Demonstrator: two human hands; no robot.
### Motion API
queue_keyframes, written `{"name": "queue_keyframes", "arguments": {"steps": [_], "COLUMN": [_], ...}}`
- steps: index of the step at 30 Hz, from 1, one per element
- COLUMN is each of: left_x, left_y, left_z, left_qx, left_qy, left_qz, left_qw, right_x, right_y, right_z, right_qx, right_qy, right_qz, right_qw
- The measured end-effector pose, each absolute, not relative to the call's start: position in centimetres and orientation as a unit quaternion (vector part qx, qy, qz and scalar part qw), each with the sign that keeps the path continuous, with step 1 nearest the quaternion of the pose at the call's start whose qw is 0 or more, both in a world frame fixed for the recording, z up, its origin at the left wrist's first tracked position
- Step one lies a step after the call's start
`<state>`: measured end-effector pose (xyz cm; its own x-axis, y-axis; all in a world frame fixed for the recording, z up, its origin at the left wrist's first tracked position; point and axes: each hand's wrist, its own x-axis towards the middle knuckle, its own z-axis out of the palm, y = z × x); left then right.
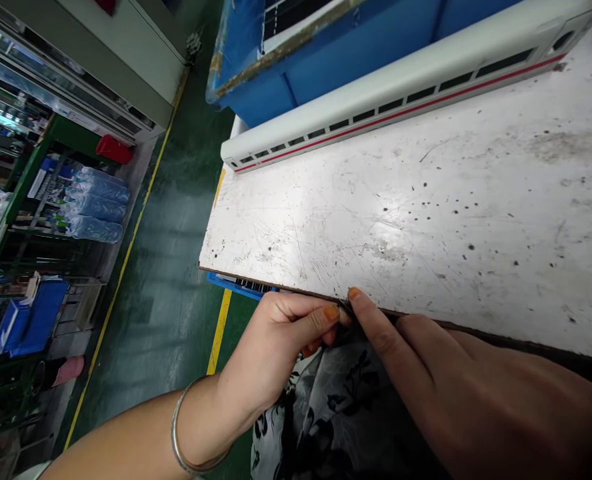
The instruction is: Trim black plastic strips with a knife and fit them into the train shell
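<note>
Here, the left hand (pixel 271 347) and right hand (pixel 416 377) meet with fingertips pressed together, both pinching a small dark item (pixel 345 309), too small to identify, at the front edge of the scratched white counter (pixel 376 207). Also listed: silver bangle (pixel 181 433) on the left wrist, floral grey cloth (pixel 336 413) below the hands, white model train shell (pixel 376 107) on the counter, blue crate (pixel 296 73) just beyond it.
</note>
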<state>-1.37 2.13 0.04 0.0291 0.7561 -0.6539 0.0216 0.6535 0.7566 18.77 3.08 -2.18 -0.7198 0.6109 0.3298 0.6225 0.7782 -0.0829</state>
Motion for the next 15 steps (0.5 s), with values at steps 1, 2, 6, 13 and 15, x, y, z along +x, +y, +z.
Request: {"name": "queue_keyframes", "arguments": {"steps": [1, 2, 6, 13, 15], "left_x": [-1.37, -1.38, -1.34, -1.30, -1.33], "left_y": [2.14, 2.15, 2.19, 2.20, 2.16], "left_z": [0.04, 0.05, 0.11, 0.18, 0.16], "left_qx": [0.304, 0.304, 0.297, 0.300, 0.304], "left_qy": [0.637, 0.637, 0.638, 0.638, 0.640], "left_qz": [0.283, 0.283, 0.282, 0.281, 0.278], "left_qw": [0.649, 0.649, 0.652, 0.651, 0.649], "right_x": [18.73, 18.68, 18.48, 18.63, 18.74], "right_y": [3.05, 3.04, 3.00, 2.99, 3.00], "right_z": [-2.15, -2.12, -2.07, -2.06, -2.06], "right_qx": [-0.333, -0.331, -0.328, -0.340, -0.341], "right_qy": [-0.927, -0.928, -0.931, -0.925, -0.923], "right_qz": [-0.020, -0.022, -0.029, -0.008, -0.003], "right_qw": [0.172, 0.170, 0.159, 0.170, 0.177]}}
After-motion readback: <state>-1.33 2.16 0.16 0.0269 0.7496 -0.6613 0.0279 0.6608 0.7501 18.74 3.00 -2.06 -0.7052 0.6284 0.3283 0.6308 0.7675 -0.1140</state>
